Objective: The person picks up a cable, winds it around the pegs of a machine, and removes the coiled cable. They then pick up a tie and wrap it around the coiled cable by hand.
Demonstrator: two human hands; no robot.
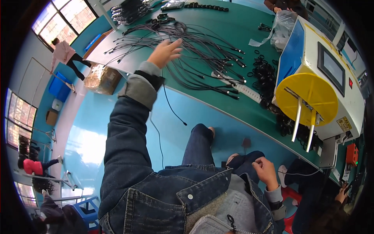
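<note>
Evidently, the left hand is being held above the black cables spread over the green table, fingers extended, nothing seen gripped. The right hand is being held low, fingers curled; whether anything is being gripped cannot be told. Because the cables are lying crossed, neighbours could be dragged along, and the dangling cable end could be snagged by the cuff.

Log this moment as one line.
left hand: open, over cables, contact unclear | right hand: away from cables, fingers curled, grip unclear | machine: on table, right of cables
</note>
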